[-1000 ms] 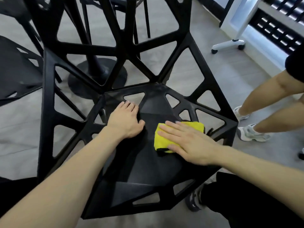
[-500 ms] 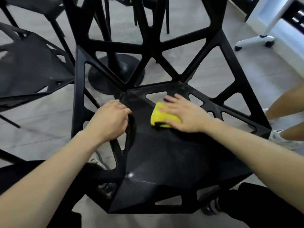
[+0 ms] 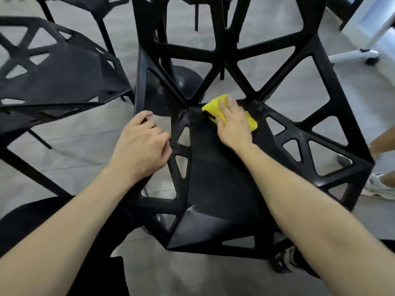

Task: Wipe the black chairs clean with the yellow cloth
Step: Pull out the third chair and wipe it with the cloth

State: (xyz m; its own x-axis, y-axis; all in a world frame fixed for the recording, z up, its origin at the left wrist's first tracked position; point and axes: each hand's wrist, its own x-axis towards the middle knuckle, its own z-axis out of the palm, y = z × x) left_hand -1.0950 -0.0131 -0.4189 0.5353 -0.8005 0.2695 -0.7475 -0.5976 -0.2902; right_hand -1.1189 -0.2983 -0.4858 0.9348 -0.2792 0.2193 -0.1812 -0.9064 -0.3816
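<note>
- The yellow cloth point(image 3: 213, 106) lies folded at the back of the seat of the nearest black chair point(image 3: 220, 184), at about 12 o'clock from the seat's middle, right where the seat meets the struts of the backrest.
- The right hand point(image 3: 233, 124) lies flat on top of the cloth, fingers straight and pressing down; nothing is pinched. The cloth shows at the fingertips and at the hand's 3 o'clock edge.
- The left hand point(image 3: 141, 146) has its fingers curled over the seat's rim at about 9 o'clock, gripping the frame, probably to steady the chair.
- The cloth looks soft, thick and light. It should bunch or roll if pushed from one edge only, so a spread palm over its middle seems the best hold.
- The chair looks like stiff moulded plastic, smooth and slightly glossy. It is likely light enough to skid on the floor under a hard push, which is why the rim grip matters.
- The triangular cut-outs and angled ridges could snag the cloth's corners.
- A second black chair point(image 3: 55, 67) stands at 10 o'clock, apart from both hands.
</note>
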